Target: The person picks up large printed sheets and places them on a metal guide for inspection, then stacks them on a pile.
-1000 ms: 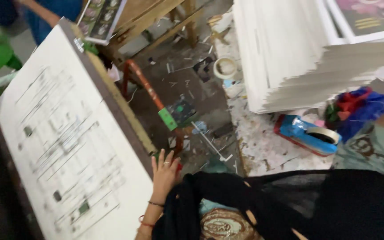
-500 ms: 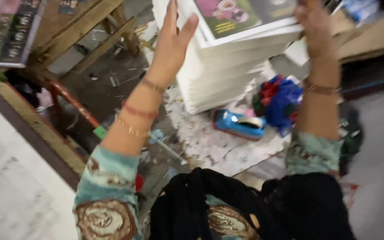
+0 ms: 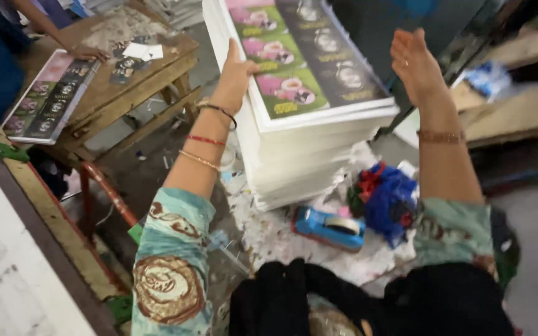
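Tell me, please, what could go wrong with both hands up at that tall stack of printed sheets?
1. The left hand presses the top printed sheet at its edge, while the right hand hovers open beside the stack; a one-sided pull might skew or crease the sheet.
2. The stack's lower layers look uneven, so a push could shift them.
3. A blue tape dispenser and a cloth bundle lie at the base; slipping sheets could land on them.
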